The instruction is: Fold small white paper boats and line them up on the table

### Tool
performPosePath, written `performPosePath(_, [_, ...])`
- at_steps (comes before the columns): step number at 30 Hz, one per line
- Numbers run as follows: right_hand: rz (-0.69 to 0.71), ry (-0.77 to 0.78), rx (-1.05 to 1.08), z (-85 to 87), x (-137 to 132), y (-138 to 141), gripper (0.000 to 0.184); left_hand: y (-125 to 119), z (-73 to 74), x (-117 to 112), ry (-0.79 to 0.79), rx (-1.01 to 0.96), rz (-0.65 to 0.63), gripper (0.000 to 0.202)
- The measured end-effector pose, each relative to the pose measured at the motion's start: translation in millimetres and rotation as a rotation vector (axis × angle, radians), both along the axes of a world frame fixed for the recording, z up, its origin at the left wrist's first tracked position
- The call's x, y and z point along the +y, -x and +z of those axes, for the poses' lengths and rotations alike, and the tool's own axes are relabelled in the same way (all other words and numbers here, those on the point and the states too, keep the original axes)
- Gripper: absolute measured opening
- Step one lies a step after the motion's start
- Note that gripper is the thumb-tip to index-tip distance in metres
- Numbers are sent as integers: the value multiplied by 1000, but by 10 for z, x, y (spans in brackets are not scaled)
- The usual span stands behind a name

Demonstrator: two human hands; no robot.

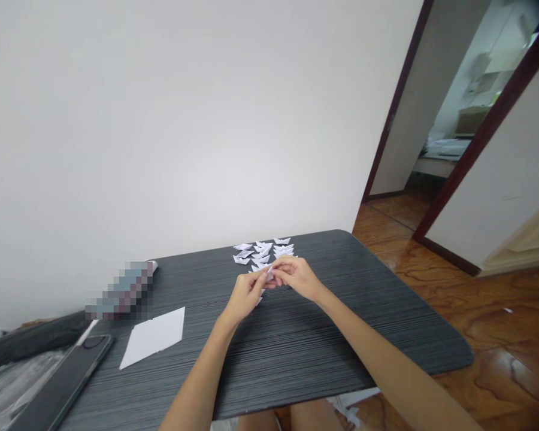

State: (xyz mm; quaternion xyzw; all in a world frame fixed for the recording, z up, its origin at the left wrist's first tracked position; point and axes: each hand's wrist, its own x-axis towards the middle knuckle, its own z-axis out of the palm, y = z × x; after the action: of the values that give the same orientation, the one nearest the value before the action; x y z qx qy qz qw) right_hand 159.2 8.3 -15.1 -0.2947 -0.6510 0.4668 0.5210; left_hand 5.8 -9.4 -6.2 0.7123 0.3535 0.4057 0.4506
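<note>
My left hand (246, 294) and my right hand (296, 275) meet above the middle of a dark striped table (323, 335). Both pinch one small folded piece of white paper (269, 273) between their fingertips. Just beyond the hands, several small folded white paper shapes (263, 251) lie in a cluster on the tabletop near the wall. One more bit of white paper shows under my left hand.
A flat stack of white paper sheets (155, 336) lies at the left. A dark tablet-like slab (63, 383) sits at the left front corner, with a blurred object (121, 290) behind it. A wooden floor and an open doorway (458, 120) are to the right.
</note>
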Motion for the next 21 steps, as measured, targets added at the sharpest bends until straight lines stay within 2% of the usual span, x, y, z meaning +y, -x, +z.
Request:
performPosePath(4, [-13,18,27,-7,-6,11,17,4,-29,35,22,-40,51,34])
performPosePath(13, [-113,-102,67,-41,-26,91,16,43,-2,37,-139,64,194,30])
performPosePath(16, [-114,-145,40,-31,-36,86,16,46,-4,31,-126,57,235,31])
performPosePath(21, [-111,-181,-11,-34,-41,76,12,53,-35,28,-26,-31,187,38])
